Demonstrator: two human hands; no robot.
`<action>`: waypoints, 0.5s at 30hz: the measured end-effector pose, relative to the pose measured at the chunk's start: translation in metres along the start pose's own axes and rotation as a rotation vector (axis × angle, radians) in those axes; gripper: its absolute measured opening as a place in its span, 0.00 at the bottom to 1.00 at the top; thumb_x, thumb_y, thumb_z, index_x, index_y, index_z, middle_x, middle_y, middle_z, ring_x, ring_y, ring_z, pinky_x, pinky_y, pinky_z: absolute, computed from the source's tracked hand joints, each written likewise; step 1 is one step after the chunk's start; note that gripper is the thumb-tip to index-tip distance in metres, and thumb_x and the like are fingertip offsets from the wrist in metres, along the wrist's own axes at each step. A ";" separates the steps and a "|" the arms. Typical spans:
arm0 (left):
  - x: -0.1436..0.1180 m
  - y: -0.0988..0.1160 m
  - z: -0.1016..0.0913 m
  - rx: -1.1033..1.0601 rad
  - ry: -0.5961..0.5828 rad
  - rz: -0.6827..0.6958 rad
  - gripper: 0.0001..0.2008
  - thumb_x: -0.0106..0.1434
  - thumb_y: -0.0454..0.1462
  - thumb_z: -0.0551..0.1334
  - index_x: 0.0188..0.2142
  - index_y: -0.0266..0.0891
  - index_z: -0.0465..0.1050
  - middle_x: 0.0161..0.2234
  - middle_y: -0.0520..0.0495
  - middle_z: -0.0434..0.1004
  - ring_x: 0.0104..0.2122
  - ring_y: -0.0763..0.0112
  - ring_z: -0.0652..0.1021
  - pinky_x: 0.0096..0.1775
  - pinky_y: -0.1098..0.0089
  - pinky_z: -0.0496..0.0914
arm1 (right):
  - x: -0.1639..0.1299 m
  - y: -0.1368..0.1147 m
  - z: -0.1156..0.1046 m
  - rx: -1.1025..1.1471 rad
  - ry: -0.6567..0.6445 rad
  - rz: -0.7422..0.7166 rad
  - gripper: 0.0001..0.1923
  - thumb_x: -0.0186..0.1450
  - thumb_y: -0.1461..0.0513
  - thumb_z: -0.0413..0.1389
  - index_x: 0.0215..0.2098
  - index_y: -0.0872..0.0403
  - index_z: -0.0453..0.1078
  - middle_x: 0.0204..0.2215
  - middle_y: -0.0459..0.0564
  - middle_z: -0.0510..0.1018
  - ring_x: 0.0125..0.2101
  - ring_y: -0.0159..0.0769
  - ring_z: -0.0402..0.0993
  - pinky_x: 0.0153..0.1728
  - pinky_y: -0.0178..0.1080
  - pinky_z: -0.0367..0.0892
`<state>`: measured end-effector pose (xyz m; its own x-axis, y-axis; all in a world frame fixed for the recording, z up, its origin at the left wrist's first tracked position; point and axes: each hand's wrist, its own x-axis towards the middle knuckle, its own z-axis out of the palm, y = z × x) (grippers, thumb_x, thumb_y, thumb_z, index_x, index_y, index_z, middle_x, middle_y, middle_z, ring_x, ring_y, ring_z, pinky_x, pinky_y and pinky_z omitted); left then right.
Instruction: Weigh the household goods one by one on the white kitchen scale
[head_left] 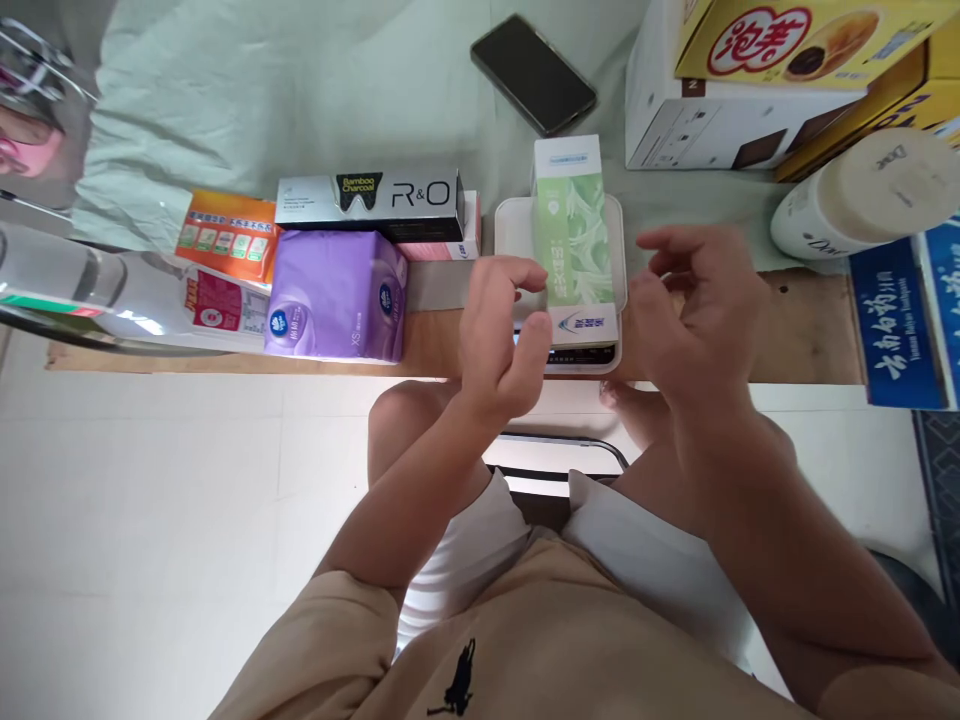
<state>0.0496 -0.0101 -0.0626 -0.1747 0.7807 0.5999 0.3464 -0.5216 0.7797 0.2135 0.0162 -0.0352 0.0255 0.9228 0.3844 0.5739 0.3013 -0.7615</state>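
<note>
A green and white carton [576, 235] lies lengthwise on a white kitchen scale [510, 225], whose dark display strip shows partly under the carton's near end. My left hand [501, 340] is just left of the carton, thumb and index finger apart and curved toward its side; whether a fingertip touches it I cannot tell. To the right, my right hand [701, 310] hovers with bent fingers, thumb and index finger apart, holding nothing. A gap separates it from the carton.
Left of the scale are a purple tissue pack [334, 295], a black and silver toothpaste box [371, 205], an orange packet [229, 235] and a clear bottle [142, 290]. A phone [532, 75] lies behind. At right stand a white tub [847, 210], blue boxes [896, 325] and a yellow carton [817, 40].
</note>
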 end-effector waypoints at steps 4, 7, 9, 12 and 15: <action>0.000 0.008 0.000 -0.039 -0.111 0.051 0.17 0.74 0.49 0.49 0.40 0.40 0.68 0.34 0.46 0.74 0.34 0.68 0.77 0.36 0.64 0.73 | 0.033 -0.025 0.010 -0.288 -0.252 0.219 0.31 0.55 0.55 0.64 0.57 0.51 0.69 0.50 0.53 0.69 0.41 0.33 0.70 0.48 0.49 0.73; 0.000 0.012 0.001 -0.023 -0.170 0.087 0.19 0.75 0.46 0.47 0.32 0.40 0.65 0.25 0.50 0.72 0.25 0.73 0.72 0.31 0.67 0.68 | 0.047 -0.038 0.020 -0.477 -0.406 0.293 0.40 0.51 0.54 0.67 0.61 0.50 0.65 0.53 0.56 0.66 0.47 0.43 0.70 0.52 0.58 0.70; -0.001 0.012 0.002 -0.001 -0.183 0.112 0.20 0.74 0.44 0.47 0.27 0.41 0.62 0.21 0.52 0.69 0.22 0.74 0.67 0.29 0.68 0.64 | 0.051 -0.043 0.025 -0.561 -0.460 0.263 0.40 0.52 0.55 0.66 0.62 0.50 0.64 0.52 0.57 0.68 0.49 0.47 0.70 0.52 0.60 0.70; 0.000 0.010 0.004 0.009 -0.152 0.146 0.20 0.73 0.43 0.47 0.24 0.41 0.59 0.18 0.53 0.66 0.20 0.75 0.63 0.28 0.68 0.60 | 0.058 -0.044 0.023 -0.645 -0.458 0.174 0.36 0.55 0.59 0.61 0.62 0.50 0.64 0.51 0.56 0.73 0.52 0.50 0.72 0.57 0.62 0.68; 0.000 0.008 0.004 0.002 -0.107 0.165 0.19 0.72 0.41 0.48 0.23 0.40 0.58 0.17 0.54 0.63 0.19 0.76 0.61 0.27 0.68 0.59 | 0.073 -0.051 0.012 -0.641 -0.370 0.026 0.32 0.57 0.61 0.58 0.61 0.50 0.67 0.54 0.53 0.75 0.58 0.50 0.71 0.64 0.60 0.65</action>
<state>0.0561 -0.0132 -0.0567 -0.0168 0.7171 0.6968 0.3640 -0.6447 0.6722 0.1761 0.0716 0.0250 -0.1670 0.9825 0.0826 0.9451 0.1834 -0.2704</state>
